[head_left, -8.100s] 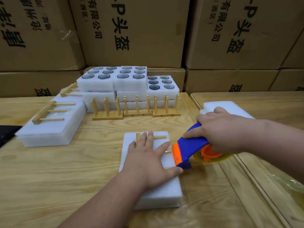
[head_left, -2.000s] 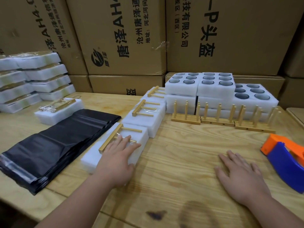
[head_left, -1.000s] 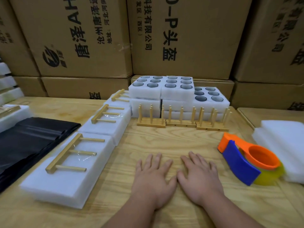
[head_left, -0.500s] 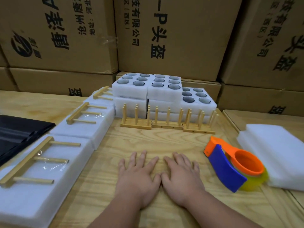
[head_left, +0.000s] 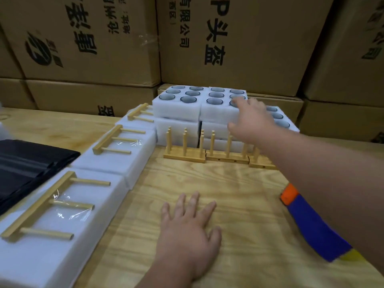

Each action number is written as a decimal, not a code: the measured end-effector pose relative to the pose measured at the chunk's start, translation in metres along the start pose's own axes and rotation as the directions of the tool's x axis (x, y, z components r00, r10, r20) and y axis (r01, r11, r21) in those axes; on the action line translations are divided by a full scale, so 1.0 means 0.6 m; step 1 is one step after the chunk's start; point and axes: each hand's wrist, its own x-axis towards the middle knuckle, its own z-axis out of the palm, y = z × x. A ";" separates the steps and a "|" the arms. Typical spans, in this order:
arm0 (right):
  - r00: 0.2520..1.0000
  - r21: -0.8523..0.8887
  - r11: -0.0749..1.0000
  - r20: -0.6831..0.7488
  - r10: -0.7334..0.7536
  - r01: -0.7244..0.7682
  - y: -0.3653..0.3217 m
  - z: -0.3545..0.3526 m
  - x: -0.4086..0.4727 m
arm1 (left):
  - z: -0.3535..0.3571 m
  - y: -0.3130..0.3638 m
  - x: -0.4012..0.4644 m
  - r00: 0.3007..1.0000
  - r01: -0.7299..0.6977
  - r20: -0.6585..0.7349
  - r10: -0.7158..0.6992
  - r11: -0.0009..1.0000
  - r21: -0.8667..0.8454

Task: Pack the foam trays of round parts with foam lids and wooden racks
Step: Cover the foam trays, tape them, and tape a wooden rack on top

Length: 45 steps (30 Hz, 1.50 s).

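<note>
1. Head view, hands. The left hand [head_left: 187, 231] lies palm down on the wooden table [head_left: 239, 194], fingers straight and spread, holding nothing. The right hand [head_left: 252, 119] reaches forward over the stacked foam trays [head_left: 178, 110]; its fingers are extended and loosely parted, the fingertips over the near right corner of the top right tray [head_left: 216, 113]. Whether they touch the foam cannot be told.
2. Head view, task items. The trays stand in tiers at the far edge of the table, against the cardboard boxes [head_left: 249, 42]. Each visible top tray holds round parts [head_left: 188, 99] seated in its holes. A lower tray [head_left: 287, 123] shows to the right, partly hidden behind the right hand.
3. Head view, racks. Three upright wooden racks [head_left: 185, 150] stand in a row just in front of the trays, pegs pointing up.
4. Head view, packed units. Along the left, closed foam blocks [head_left: 124, 161] lie in a line, each with a wooden rack laid flat on top [head_left: 113, 140]; clear tape glints across two of them.
5. Head view, other items. Black plastic sheeting [head_left: 27, 163] lies at far left. A blue and orange tape dispenser [head_left: 311, 223] rests at right, partly covered by the right forearm.
</note>
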 end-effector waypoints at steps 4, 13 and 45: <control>0.996 -0.157 0.987 0.083 0.029 -0.016 -0.010 0.013 0.058 | 0.002 -0.001 0.002 1.000 0.010 -0.003 -0.010 1.000 -0.010; 0.985 -0.252 0.967 0.172 0.015 0.030 -0.039 0.042 0.106 | 0.002 -0.002 0.007 0.999 0.015 0.030 -0.014 0.999 -0.030; 0.975 0.089 0.985 -0.179 -0.133 0.150 0.017 -0.175 -0.300 | -0.010 0.004 -0.001 0.998 0.031 0.060 -0.033 0.999 0.035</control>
